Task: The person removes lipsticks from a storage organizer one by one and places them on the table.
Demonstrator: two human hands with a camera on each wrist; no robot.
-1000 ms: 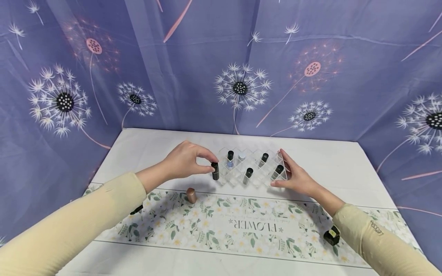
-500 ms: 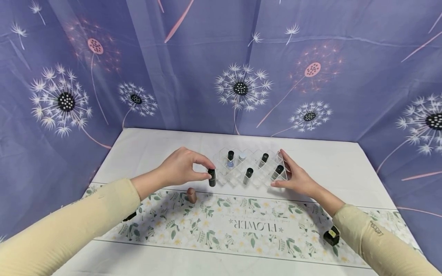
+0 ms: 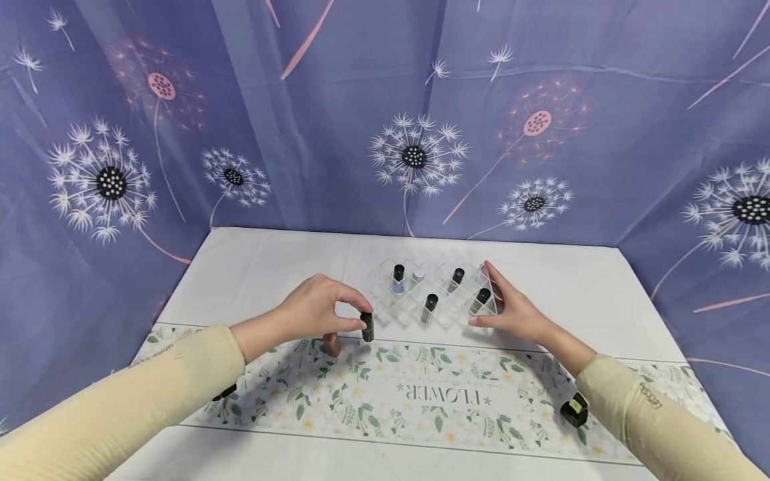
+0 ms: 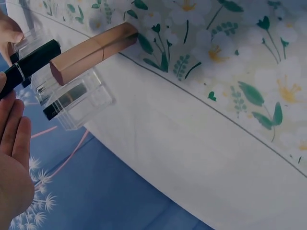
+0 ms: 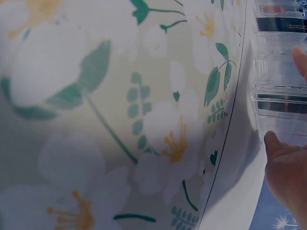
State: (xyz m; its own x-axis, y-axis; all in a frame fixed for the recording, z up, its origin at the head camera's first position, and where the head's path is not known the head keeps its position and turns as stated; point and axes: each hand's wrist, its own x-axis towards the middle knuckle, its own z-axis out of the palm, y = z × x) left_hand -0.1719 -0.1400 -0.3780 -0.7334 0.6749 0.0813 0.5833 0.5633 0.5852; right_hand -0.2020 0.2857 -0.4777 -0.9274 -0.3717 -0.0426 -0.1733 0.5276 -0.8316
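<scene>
A: What is the left hand doing?

B: Its thumb and fingertips pinch the top of a small black cylindrical lipstick tube, which stands upright on the white worktop just past the fingertips, at the edge of the floral table runner.

A: And what is nearest to that hand?

B: A rose-gold lipstick tube stands just under the knuckles, close beside the black one but apart from it. Just beyond the fingertips, to the right of the black tube, sits the clear acrylic compartment organiser, with several dark-capped bottles upright in its cells.

A: Is the black tube inside the organiser?

B: No, it stands outside, just beside the organiser's left end.

A: The right hand?

B: Fingers straight and relaxed, holding nothing. The fingertips rest against the organiser's right end; the right wrist view shows a thumb at the clear wall.

A: Anything else near the arms?

B: A black and gold square bottle lies on the runner beside the right sleeve. A dark object shows under the left sleeve; I cannot tell what it is.
</scene>
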